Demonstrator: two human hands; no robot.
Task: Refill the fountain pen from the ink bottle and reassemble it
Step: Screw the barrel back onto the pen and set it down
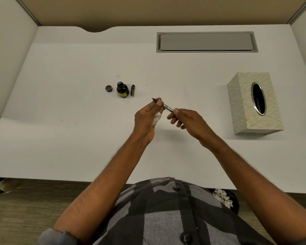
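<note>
Pinched at centre frame, the nib section is held by the left hand, which also holds a tissue wad; the converter end is gripped by the right hand. The uncapped ink bottle is seen upper left of the hands, between its cap and the barrel.

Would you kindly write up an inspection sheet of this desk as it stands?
Surface: white desk, a few small marks.
Job's things: ink bottle open, upright; its cap to its left; pen barrel lying to its right; nib section with converter held in the air.
Clutter: tissue box; tissue in left hand.
Grippers: left hand holds nib end; right hand pinches converter end.
Cables: nothing seen.
Surroundings: grey cable hatch, partition walls.
</note>
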